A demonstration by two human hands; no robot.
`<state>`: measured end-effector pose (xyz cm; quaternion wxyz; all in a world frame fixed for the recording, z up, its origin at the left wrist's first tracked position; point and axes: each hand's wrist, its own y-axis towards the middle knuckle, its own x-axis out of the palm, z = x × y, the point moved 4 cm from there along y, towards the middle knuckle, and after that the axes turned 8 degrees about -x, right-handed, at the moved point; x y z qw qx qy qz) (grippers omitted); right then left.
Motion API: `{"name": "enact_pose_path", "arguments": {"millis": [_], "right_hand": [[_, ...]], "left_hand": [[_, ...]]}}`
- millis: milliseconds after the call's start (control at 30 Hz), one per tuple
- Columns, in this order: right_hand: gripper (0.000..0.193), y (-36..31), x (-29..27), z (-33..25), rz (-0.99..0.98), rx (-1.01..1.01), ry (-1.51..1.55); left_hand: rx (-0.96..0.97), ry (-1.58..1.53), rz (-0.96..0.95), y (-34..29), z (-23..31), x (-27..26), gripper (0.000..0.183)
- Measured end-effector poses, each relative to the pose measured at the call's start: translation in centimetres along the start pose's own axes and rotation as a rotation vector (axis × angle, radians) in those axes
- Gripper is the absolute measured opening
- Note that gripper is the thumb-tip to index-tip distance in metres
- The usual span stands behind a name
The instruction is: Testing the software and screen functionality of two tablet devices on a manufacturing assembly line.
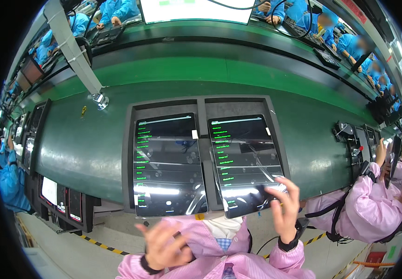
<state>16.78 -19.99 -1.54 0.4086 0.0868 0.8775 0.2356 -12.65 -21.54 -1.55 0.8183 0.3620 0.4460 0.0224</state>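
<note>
Two black tablets lie side by side in a dark grey two-compartment tray (276, 135), their lower ends reaching over its near edge. The left tablet (170, 174) and the right tablet (247, 174) both show a list of green lines on a black screen. Each carries a small white sticker and a glossy, creased film. My right hand (284, 209) is at the right tablet's lower right corner, fingers apart and holding nothing; whether a fingertip touches the glass I cannot tell. Below the left tablet, my left hand (165, 244) hangs in the air, somewhat blurred, fingers spread.
The tray rests on a green bench (80, 149). A metal post (75, 51) rises behind it to the left. A rack with devices (63, 200) stands at the lower left. On the right, a co-worker in pink (368, 204) holds a device. Blue-clad people work across the bench.
</note>
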Motion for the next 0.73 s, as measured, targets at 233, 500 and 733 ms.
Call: {"name": "enact_pose_path", "arguments": {"millis": [233, 500, 733], "right_hand": [[0.044, -5.0, -1.8, 4.7, 0.210, 0.245, 0.064], [0.044, -6.5, -0.3, 6.5, 0.277, 0.259, 0.121], [0.047, -7.1, 0.3, 7.1, 0.311, 0.238, 0.119]], "left_hand": [[-0.139, 0.278, 0.219, 8.0, -6.7, -7.3, 0.029], [-0.170, 0.332, 0.202, 11.6, -8.6, -5.2, 0.028], [-0.462, 0.018, 0.168, 6.8, -14.3, -2.6, 0.027]]}}
